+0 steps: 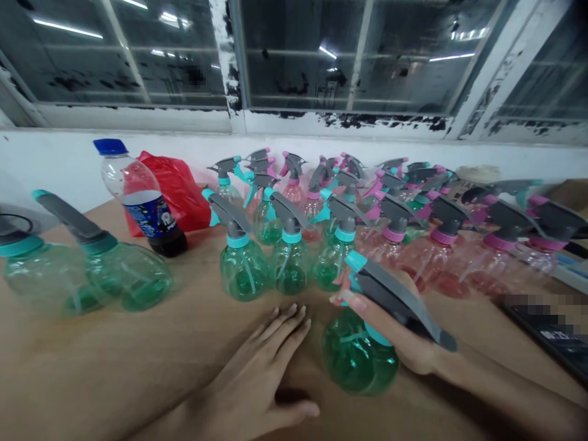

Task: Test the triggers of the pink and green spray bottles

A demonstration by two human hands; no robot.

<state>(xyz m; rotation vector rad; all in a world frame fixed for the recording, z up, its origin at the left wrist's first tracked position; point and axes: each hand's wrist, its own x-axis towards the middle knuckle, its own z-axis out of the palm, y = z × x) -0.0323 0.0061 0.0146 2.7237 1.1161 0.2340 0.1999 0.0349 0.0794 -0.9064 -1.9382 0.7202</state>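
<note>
My right hand (404, 334) is closed round the neck of a green spray bottle (358, 358), its fingers under the grey trigger head (395, 297) with the teal nozzle. The bottle stands tilted on the wooden table (138, 361). Just left of that bottle, my left hand (261, 373) lies flat on the table with fingers stretched out, holding nothing. Behind the hands stand several green spray bottles (243, 263) and, further right, several pink ones (436, 257).
Two more green spray bottles (124, 275) stand at the left. A soda bottle with a blue cap (142, 199) and a red plastic bag (177, 190) sit at the back left. A dark phone (551, 334) lies at the right edge. A white wall and windows close the far side.
</note>
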